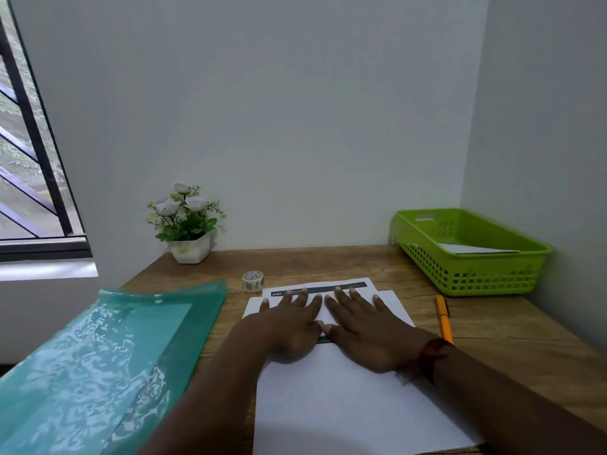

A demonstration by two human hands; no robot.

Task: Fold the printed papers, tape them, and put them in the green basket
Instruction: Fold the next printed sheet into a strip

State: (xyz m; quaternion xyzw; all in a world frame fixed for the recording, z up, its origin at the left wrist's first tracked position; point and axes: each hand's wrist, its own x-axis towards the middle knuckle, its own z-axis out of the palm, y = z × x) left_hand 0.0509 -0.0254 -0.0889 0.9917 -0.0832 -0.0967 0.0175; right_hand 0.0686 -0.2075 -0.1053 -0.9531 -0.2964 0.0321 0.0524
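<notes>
1. Two bare hands lie flat, side by side, on one white printed paper at the middle of the wooden table. The left hand and right hand have straight, spread fingers that press down and clasp nothing.
2. One dark header band shows on the paper at 12 o'clock from the fingertips. A white flap is turned over it under the palms. I cannot tell how many sheets lie beneath.
3. One lime-green perforated plastic basket sits at 2 o'clock, well apart from the hands, with one white paper inside.
4. One small roll of patterned tape stands at 11 o'clock, just beside the paper's far left corner.
5. One orange pen lies at 3 o'clock, near the paper.
6. One translucent teal plastic folder lies at 8 o'clock.
7. One white pot of white flowers stands farther off at 11 o'clock, against the wall.
8. One dark red thread band circles the right wrist.
</notes>
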